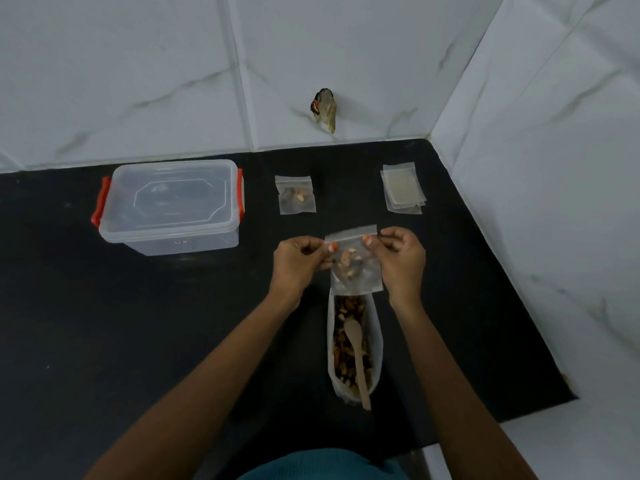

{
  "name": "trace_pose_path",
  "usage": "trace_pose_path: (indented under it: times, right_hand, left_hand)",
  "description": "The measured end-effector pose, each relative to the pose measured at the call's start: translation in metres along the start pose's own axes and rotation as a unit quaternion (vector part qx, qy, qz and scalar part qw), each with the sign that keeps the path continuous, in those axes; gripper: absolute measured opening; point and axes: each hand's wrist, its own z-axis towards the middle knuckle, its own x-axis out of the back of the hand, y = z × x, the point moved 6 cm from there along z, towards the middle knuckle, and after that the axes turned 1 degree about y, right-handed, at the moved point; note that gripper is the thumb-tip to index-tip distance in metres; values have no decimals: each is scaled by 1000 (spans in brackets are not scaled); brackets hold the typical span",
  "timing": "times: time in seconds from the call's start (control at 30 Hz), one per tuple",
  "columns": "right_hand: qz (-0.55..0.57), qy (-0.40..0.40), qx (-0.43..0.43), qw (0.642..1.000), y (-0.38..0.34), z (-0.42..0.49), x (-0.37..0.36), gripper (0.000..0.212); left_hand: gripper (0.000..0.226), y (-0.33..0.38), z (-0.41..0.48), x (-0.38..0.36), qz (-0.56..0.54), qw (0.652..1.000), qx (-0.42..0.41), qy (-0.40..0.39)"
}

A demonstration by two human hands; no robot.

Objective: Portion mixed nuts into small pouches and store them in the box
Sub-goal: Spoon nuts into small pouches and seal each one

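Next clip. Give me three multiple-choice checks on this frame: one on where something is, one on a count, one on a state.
1. Where is the wooden spoon?
A) in the big bag of nuts
B) in a cup
C) on a plate

2. How many nut-filled pouches lie unheld on the counter?
A) none
B) one
C) three

3. How is the box?
A) lid off
B) lid on
C) tipped over

Answers:
1 A: the spoon's bowl rests on the nuts inside the bag.
2 B: a single filled pouch lies between the box and the stack of empty pouches. The left hand and right hand pinch the held pouch.
3 B: the clear lid sits on the upright box.
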Motion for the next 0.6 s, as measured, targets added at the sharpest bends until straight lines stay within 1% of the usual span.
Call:
trace_pose_path:
  times: [0.07,0.17,0.23,0.3,0.37,0.43,0.53,0.6]
  right_hand:
    - [-28,7,3,1000,3,25,-4,18]
    - [-52,-14,12,998,9,62,-17,10]
    - [-69,-23,17,997,15,83,-28,8]
    - [-82,-23,22,996,21,106,-38,7]
    - [-112,-24,33,993,26,127,-47,7]
    - [-138,-22,39,989,28,148,-55,11]
    - [-150,-21,28,988,32,173,-63,12]
    - [-161,-29,17,986,37,185,-69,13]
  left_hand:
    - [10,-1,23,-6,1,1000,3,1]
    - [13,-1,60,-13,10,1000,16,15]
    - [11,1,84,-17,5,999,16,38]
    - [15,5,109,-21,22,998,5,62]
    - [16,4,133,-24,36,996,5,83]
    - [12,2,156,-26,62,994,5,95]
    - [15,-3,184,-28,111,989,6,101]
    - [18,-7,199,-30,118,988,24,101]
